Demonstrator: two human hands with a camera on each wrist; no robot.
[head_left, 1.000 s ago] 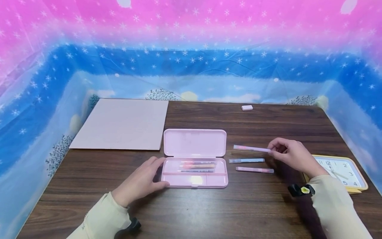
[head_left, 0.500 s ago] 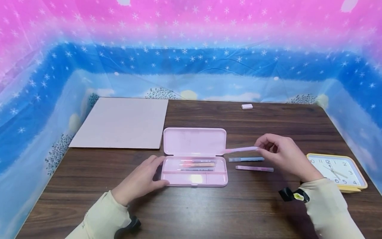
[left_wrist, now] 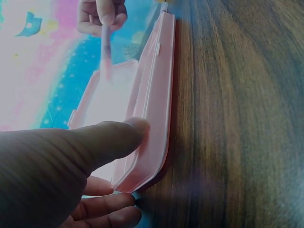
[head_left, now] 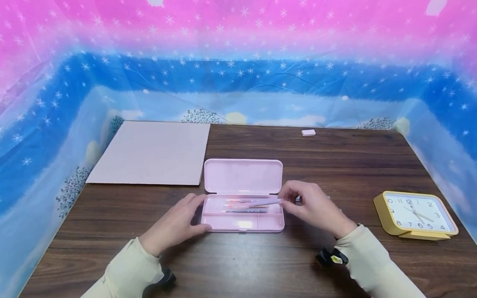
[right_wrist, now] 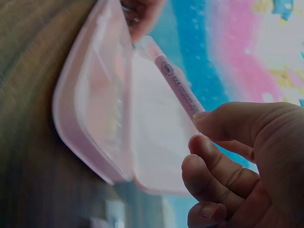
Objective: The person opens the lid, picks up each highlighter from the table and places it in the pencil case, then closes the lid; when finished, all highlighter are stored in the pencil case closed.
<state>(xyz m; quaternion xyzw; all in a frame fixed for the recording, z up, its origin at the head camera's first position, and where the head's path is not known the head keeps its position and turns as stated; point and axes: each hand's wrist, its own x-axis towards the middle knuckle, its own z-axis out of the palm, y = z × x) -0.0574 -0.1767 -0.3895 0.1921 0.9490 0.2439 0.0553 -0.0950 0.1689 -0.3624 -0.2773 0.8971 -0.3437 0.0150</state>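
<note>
A pink pencil case (head_left: 223, 224) lies on the table with its lid (head_left: 243, 176) swung back. My left hand (head_left: 175, 225) holds the case's left end, the thumb on its front edge and the fingers round the end, as the left wrist view shows. Between thumb and fingers, my right hand (head_left: 311, 205) pinches the end of a light purple pen (right_wrist: 179, 90). That pen reaches over the back compartment, where several pens (head_left: 246, 211) lie. Behind the right hand, a blue pen (head_left: 298, 199) is mostly hidden.
A yellow-framed clock (head_left: 415, 215) stands at the right of the table. Toward the back lies a small white eraser (head_left: 308, 133). A pale flat board (head_left: 149, 154) covers the back left. Patterned cloth (head_left: 238, 78) surrounds the far edges.
My right hand has carried the purple pen leftward and down, from beside the case to over its back compartment. It now covers the pens on the table. The left hand stays in place.
</note>
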